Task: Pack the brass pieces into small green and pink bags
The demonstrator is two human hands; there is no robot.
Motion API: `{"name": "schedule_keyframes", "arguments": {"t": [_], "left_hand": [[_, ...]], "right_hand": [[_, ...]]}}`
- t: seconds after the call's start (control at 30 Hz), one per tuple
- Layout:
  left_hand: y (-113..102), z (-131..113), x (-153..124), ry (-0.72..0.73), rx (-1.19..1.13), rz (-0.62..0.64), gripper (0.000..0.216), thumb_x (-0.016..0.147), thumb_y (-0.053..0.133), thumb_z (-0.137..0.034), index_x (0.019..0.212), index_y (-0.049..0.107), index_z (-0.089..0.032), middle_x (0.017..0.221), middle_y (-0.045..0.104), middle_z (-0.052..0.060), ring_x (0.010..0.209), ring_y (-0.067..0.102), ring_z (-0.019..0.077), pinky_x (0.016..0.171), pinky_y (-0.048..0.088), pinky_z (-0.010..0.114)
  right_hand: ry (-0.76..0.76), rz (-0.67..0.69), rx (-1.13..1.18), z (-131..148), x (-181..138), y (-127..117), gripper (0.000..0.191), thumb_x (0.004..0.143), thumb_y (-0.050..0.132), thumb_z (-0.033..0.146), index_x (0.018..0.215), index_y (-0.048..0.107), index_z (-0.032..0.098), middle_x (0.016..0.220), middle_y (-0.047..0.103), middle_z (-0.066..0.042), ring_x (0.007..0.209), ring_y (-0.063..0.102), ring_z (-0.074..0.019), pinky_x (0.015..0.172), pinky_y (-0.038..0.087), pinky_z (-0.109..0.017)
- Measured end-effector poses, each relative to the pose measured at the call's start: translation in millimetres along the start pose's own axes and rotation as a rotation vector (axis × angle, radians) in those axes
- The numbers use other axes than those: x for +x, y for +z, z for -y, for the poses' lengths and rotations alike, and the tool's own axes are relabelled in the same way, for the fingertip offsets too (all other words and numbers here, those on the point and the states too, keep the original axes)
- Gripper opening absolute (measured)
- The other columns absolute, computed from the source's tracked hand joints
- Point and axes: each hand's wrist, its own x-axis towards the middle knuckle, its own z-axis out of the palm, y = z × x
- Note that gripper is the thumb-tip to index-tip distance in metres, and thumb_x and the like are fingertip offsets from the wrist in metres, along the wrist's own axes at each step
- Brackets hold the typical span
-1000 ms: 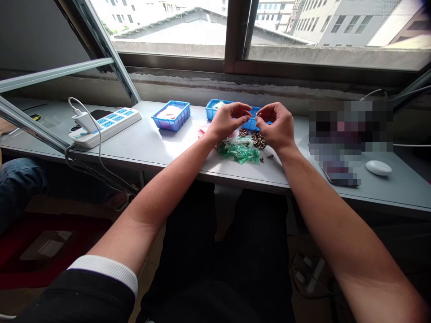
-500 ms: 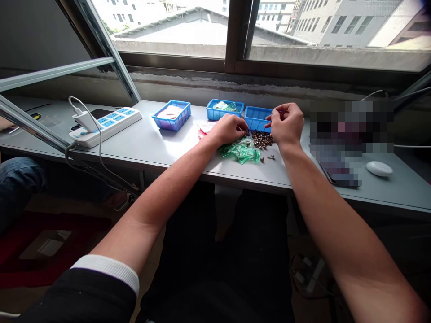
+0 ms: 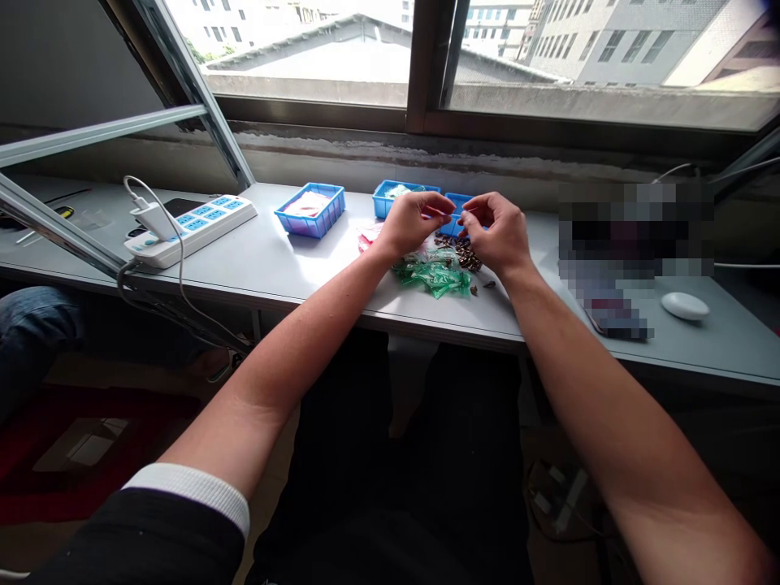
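Observation:
My left hand [image 3: 419,219] and my right hand [image 3: 500,231] are raised close together, fingertips almost meeting. Each is closed in a loose pinch, and anything between the fingers is too small to make out. Below them lies a heap of dark brass-coloured screws [image 3: 469,255], partly covered by my right hand. A crumpled green plastic bag [image 3: 435,280] is in front of the heap, with a loose screw [image 3: 489,285] to its right. Behind my hands is a blue bin [image 3: 457,201], mostly hidden. Another blue bin [image 3: 380,206], holding greenish plastic packets, stands left of it.
A third blue bin [image 3: 320,221] with pale packets stands further left, near a white power strip [image 3: 201,227] with a plugged-in charger. A metal frame [image 3: 207,122] rises at the left. On the right are a white mouse [image 3: 686,306] and blurred items. Another person's leg [image 3: 40,341] shows at left.
My left hand has lifted from beside the screw heap. My right hand has come left and slightly down from the right bin, so the fingertips now nearly meet.

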Motion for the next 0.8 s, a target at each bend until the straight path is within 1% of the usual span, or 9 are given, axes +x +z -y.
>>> {"name": "schedule_keyframes", "arguments": {"t": [0.07, 0.13, 0.23, 0.37, 0.47, 0.57, 0.63, 0.7, 0.8], "left_hand": [[-1.4, 1.4, 2.5, -0.023, -0.073, -0.006, 0.028, 0.095, 0.090, -0.016, 0.121, 0.098, -0.020, 0.126, 0.100, 0.009, 0.122, 0.094, 0.0265, 0.120, 0.076, 0.046], [-3.8, 2.6, 3.4, -0.069, -0.149, 0.004, 0.030, 0.094, 0.095, -0.019, 0.124, 0.097, -0.020, 0.131, 0.099, 0.009, 0.126, 0.093, 0.0267, 0.123, 0.075, 0.046], [-7.6, 0.5, 1.7, -0.129, -0.263, 0.037, 0.039, 0.092, 0.107, -0.029, 0.127, 0.095, -0.018, 0.140, 0.097, 0.012, 0.134, 0.091, 0.0284, 0.127, 0.073, 0.048], [-10.8, -11.9, -3.1, -0.198, -0.320, 0.051, 0.061, 0.082, 0.123, -0.051, 0.123, 0.094, -0.017, 0.139, 0.096, 0.014, 0.137, 0.089, 0.0312, 0.129, 0.071, 0.048], [-10.0, -21.8, -6.3, -0.248, -0.336, 0.067, 0.075, 0.074, 0.128, -0.066, 0.121, 0.095, -0.016, 0.134, 0.097, 0.014, 0.131, 0.090, 0.0307, 0.123, 0.073, 0.046], [-6.8, -23.9, -8.2, -0.279, -0.390, 0.128, 0.079, 0.077, 0.124, -0.077, 0.119, 0.096, -0.016, 0.123, 0.097, 0.013, 0.119, 0.092, 0.0276, 0.115, 0.075, 0.044], [-4.8, -21.1, -8.5, -0.287, -0.431, 0.143, 0.078, 0.081, 0.121, -0.080, 0.117, 0.097, -0.016, 0.116, 0.096, 0.012, 0.112, 0.091, 0.0252, 0.112, 0.076, 0.044], [-4.0, -17.8, -8.3, -0.279, -0.448, 0.138, 0.075, 0.082, 0.121, -0.079, 0.116, 0.099, -0.016, 0.113, 0.096, 0.011, 0.108, 0.090, 0.0232, 0.110, 0.076, 0.042], [-5.0, -16.1, -7.0, -0.261, -0.428, 0.139, 0.071, 0.084, 0.120, -0.076, 0.119, 0.101, -0.018, 0.116, 0.097, 0.011, 0.109, 0.089, 0.0222, 0.109, 0.074, 0.041]], "right_hand": [[-0.005, 0.080, 0.047, -1.3, -0.2, 0.0, 0.021, 0.098, 0.086, 0.026, 0.118, 0.083, 0.032, 0.104, 0.092, -0.006, 0.089, 0.090, -0.0307, 0.095, 0.077, -0.056], [-0.009, 0.140, 0.077, -3.1, 0.1, -0.1, 0.030, 0.097, 0.090, 0.027, 0.127, 0.087, 0.032, 0.107, 0.093, -0.004, 0.092, 0.089, -0.0293, 0.097, 0.077, -0.054], [-0.012, 0.160, 0.103, -4.0, 0.7, 0.3, 0.031, 0.097, 0.093, 0.029, 0.128, 0.092, 0.032, 0.106, 0.092, -0.003, 0.092, 0.089, -0.0275, 0.095, 0.077, -0.052], [-0.051, 0.128, 0.116, -0.5, -0.3, 1.4, 0.025, 0.094, 0.087, 0.020, 0.116, 0.093, 0.030, 0.111, 0.095, -0.005, 0.101, 0.092, -0.0291, 0.100, 0.076, -0.053], [-0.070, 0.109, 0.058, 4.8, -2.6, 1.5, 0.023, 0.092, 0.083, 0.015, 0.109, 0.091, 0.028, 0.103, 0.094, -0.005, 0.093, 0.088, -0.0283, 0.093, 0.073, -0.052], [-0.081, 0.077, -0.002, 10.5, -4.4, 1.1, 0.017, 0.091, 0.082, 0.014, 0.101, 0.085, 0.028, 0.094, 0.089, -0.004, 0.084, 0.082, -0.0266, 0.084, 0.069, -0.049], [-0.088, 0.033, -0.037, 13.9, -4.7, 1.0, 0.017, 0.091, 0.081, 0.013, 0.098, 0.081, 0.029, 0.091, 0.086, -0.003, 0.082, 0.079, -0.0254, 0.082, 0.067, -0.047], [-0.089, -0.011, -0.068, 16.5, -4.5, 0.9, 0.020, 0.091, 0.080, 0.011, 0.096, 0.077, 0.030, 0.090, 0.085, -0.001, 0.081, 0.078, -0.0244, 0.081, 0.067, -0.046], [-0.082, -0.048, -0.093, 18.1, -3.5, 0.9, 0.024, 0.090, 0.081, 0.009, 0.095, 0.073, 0.031, 0.091, 0.085, -0.001, 0.082, 0.080, -0.0237, 0.082, 0.070, -0.044]]}}
